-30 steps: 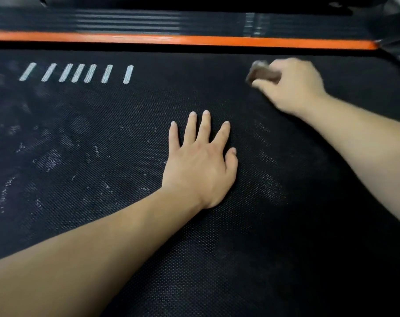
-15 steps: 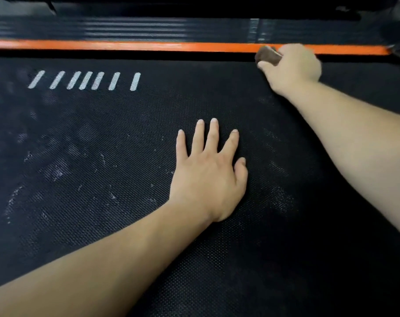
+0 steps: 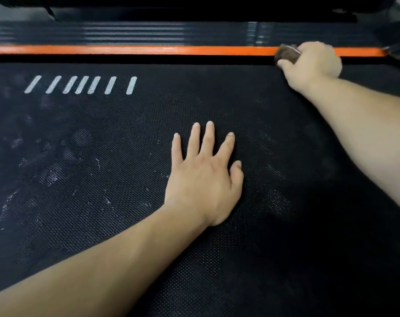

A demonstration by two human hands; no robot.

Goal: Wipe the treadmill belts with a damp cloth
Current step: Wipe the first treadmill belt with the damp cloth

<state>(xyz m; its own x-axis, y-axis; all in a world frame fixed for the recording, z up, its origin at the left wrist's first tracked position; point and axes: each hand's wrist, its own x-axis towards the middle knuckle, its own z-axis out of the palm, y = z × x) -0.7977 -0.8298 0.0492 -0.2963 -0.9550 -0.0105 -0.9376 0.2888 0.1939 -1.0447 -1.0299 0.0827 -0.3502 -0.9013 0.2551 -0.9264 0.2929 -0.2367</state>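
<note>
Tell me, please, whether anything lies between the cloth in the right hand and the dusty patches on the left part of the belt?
Nothing blocks the far strip. The cloth is in the right hand by the orange stripe. The left hand, flat on the belt, sits on the diagonal to the nearer dusty patches.

Two bare forearms are in shot, no sleeves on either. No watch, ring or band shows anywhere. The left hand [image 3: 203, 179], just below centre, has short, neatly trimmed nails that catch the light, and its arm enters from about 7 o'clock. The right hand [image 3: 313, 65], up at 1 o'clock, is blurred, its arm entering from 3 o'clock.
</note>
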